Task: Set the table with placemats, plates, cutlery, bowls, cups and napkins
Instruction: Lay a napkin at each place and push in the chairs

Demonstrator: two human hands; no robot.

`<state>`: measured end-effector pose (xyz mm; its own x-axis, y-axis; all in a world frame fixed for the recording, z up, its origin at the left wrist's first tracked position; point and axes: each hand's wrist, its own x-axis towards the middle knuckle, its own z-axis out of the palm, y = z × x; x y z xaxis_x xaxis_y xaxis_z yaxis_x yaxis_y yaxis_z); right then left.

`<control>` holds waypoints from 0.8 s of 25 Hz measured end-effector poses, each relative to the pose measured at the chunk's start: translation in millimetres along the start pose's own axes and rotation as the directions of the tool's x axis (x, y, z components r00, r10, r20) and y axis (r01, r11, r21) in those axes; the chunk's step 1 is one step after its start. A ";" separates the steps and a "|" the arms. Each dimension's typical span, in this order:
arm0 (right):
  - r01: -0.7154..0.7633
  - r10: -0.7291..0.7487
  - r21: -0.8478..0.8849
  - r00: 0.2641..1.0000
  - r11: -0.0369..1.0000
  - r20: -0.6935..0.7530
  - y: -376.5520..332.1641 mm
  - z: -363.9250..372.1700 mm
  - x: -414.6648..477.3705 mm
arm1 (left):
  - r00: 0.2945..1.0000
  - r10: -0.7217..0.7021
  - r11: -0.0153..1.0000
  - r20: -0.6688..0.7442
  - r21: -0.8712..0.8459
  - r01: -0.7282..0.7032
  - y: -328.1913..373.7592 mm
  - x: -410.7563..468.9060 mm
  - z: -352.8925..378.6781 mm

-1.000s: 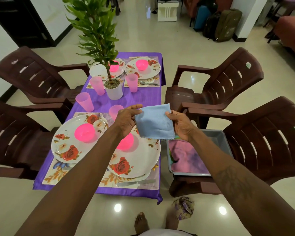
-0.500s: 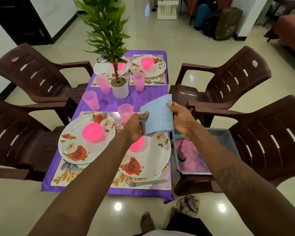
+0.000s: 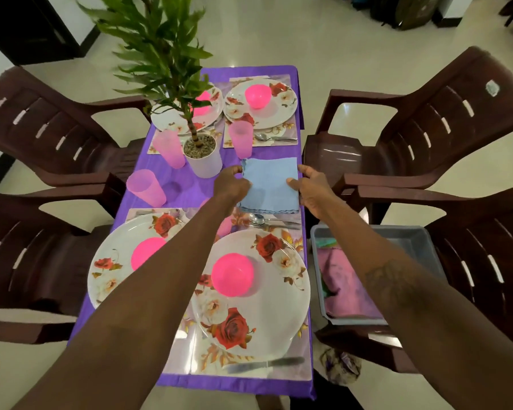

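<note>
I held one blue napkin (image 3: 271, 184) between my left hand (image 3: 233, 184) and my right hand (image 3: 313, 190). It was spread flat, low over the purple tablecloth (image 3: 187, 187), by the right edge of the tabletop in the gap between the far and near settings. Its near edge reached the near right placemat. My left fingers were curled and pinched its left edge. My right thumb lay on its right edge, with the fingers curled just outside it, gripping. I could not tell whether the napkin rested fully on the cloth.

I counted four placemats (image 3: 208, 358), one toward each corner of the tabletop, and four flowered plates (image 3: 279, 309), one on each mat. There were four pink bowls (image 3: 232, 275), one on each plate. The plant hid part of the far left bowl and my left forearm hid part of the near left one.

Three pink cups (image 3: 241, 139) stood in plain view, one beside the far right mat and two along the left edge. I could not make out a pink patch beside my left forearm. One spoon (image 3: 261, 137) lay on the far right mat, and more cutlery lay on the near right mat just below the napkin. One knife (image 3: 264, 363) lay along that mat's near edge. One plant in a white pot (image 3: 205, 164) stood mid-table, just beside my left hand.

Four brown chairs (image 3: 427, 128) stood around the table, two along each long side. On the near right chair's seat sat one grey tray (image 3: 376, 235) holding pink cloth (image 3: 347, 285).
</note>
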<state>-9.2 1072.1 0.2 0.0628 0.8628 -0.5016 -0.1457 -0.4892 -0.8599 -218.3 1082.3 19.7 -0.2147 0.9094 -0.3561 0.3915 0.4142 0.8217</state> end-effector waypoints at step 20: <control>0.026 -0.129 -0.503 0.977 0.864 -0.172 82.0 -3.0 90.8 | 0.999 0.010 0.739 -0.041 0.674 0.020 -46.3 100.3 60.0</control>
<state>-12.4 1109.9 -116.2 0.2496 0.8840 -0.3953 0.3719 -0.4645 -0.8037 -204.3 1156.5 -80.8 -0.2475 0.9112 -0.3293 0.8877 0.3495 0.2999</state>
